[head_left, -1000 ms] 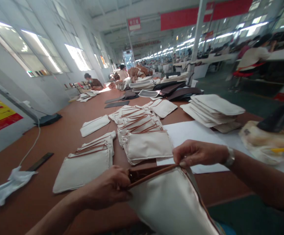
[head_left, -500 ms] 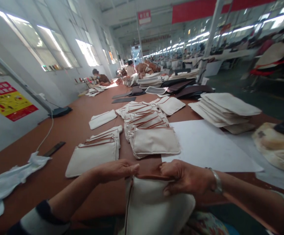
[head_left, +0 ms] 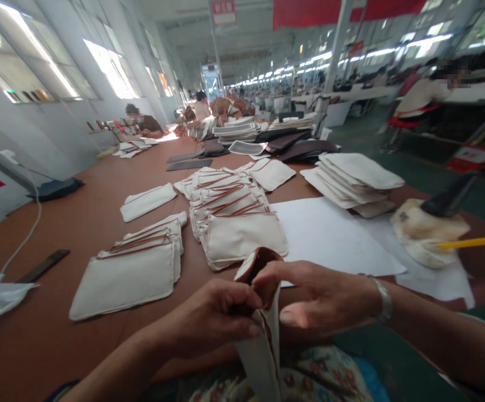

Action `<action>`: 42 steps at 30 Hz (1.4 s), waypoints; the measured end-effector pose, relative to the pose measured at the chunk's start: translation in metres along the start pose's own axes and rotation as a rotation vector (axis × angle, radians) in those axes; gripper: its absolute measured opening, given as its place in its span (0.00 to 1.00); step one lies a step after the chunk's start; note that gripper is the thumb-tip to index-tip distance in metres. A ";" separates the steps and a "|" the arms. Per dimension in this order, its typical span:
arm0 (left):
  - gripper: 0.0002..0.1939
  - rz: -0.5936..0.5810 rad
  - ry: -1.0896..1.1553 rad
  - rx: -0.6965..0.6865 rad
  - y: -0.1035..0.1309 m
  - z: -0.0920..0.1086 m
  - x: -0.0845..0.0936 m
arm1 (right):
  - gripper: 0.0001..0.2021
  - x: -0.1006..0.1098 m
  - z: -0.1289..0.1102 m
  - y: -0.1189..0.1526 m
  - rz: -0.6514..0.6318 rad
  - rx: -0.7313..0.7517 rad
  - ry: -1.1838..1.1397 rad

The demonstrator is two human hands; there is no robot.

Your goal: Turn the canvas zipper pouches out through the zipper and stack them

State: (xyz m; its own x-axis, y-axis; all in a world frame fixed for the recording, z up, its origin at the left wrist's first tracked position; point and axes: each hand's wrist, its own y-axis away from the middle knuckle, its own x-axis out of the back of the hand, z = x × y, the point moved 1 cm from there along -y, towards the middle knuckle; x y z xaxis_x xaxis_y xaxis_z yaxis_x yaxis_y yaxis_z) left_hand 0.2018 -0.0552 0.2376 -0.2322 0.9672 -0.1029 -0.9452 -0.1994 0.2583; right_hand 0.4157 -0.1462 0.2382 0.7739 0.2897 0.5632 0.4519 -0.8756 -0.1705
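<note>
A cream leather pouch (head_left: 255, 363) with a brown inner side stands on edge in front of me, its upper end bent open. My left hand (head_left: 225, 312) pinches its near edge between thumb and fingers. My right hand (head_left: 321, 296) grips it from the other side, index finger at the brown inside and thumb lower down; its other fingers are partly hidden. Just beyond my hands lies a fanned pile of cream pouches (head_left: 244, 237) with brown edges. Farther left is a smaller pile of the same pouches (head_left: 125, 279).
A single cream pouch (head_left: 148, 201) lies at the left. White paper sheets (head_left: 330, 234) cover the right side, below a stack of cream panels (head_left: 359, 173). A stained container (head_left: 426, 234) with a black cone and a yellow handle stands at right. A dark flat bar (head_left: 43, 266) lies left.
The pouch has turned from face-on to edge-on, and its top now gapes. My left hand has come to grip its edge. The view has swung to the right.
</note>
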 end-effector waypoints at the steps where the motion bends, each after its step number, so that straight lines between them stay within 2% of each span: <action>1: 0.08 -0.018 0.022 0.001 -0.002 0.000 0.001 | 0.17 -0.006 -0.004 0.001 0.016 -0.001 0.013; 3: 0.11 -0.030 0.024 0.026 -0.005 0.002 0.003 | 0.10 -0.016 -0.003 0.001 0.063 0.015 0.056; 5: 0.14 0.014 -0.012 0.047 -0.007 0.004 0.003 | 0.06 -0.025 0.004 0.001 0.092 0.042 0.064; 9: 0.14 0.141 -0.130 0.060 -0.010 0.006 -0.001 | 0.06 -0.030 0.018 0.002 0.127 0.073 0.000; 13: 0.14 0.107 -0.140 0.122 -0.011 0.002 0.000 | 0.06 -0.029 0.018 0.006 0.132 0.065 -0.035; 19: 0.11 0.156 -0.127 0.169 -0.013 -0.004 -0.004 | 0.07 -0.034 0.023 0.004 0.132 0.116 0.136; 23: 0.09 0.163 -0.084 0.217 -0.012 -0.010 -0.015 | 0.08 -0.045 0.043 0.001 0.265 0.278 0.391; 25: 0.08 0.187 -0.106 0.242 -0.011 -0.013 -0.016 | 0.08 -0.046 0.049 0.003 0.333 0.279 0.400; 28: 0.10 0.224 -0.148 0.220 -0.010 -0.016 -0.012 | 0.08 -0.039 0.042 0.008 0.373 0.156 0.178; 30: 0.13 0.232 -0.156 0.199 -0.009 -0.017 -0.009 | 0.08 -0.033 0.031 0.012 0.380 0.165 0.114; 34: 0.14 0.243 -0.153 0.213 -0.010 -0.017 -0.006 | 0.07 -0.032 0.013 0.015 0.414 0.319 0.370; 37: 0.15 0.257 -0.167 0.201 -0.011 -0.015 -0.008 | 0.04 -0.041 0.010 0.013 0.375 0.259 0.453; 42: 0.13 0.257 -0.194 0.208 -0.008 -0.012 -0.008 | 0.08 -0.051 0.008 0.009 0.363 0.183 0.334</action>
State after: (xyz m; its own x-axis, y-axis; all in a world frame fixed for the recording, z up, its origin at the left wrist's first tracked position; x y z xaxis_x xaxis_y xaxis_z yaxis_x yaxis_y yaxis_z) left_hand 0.2086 -0.0632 0.2251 -0.3893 0.9055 0.1690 -0.7905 -0.4227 0.4432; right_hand 0.3836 -0.1657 0.2011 0.7247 -0.1846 0.6639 0.2745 -0.8063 -0.5239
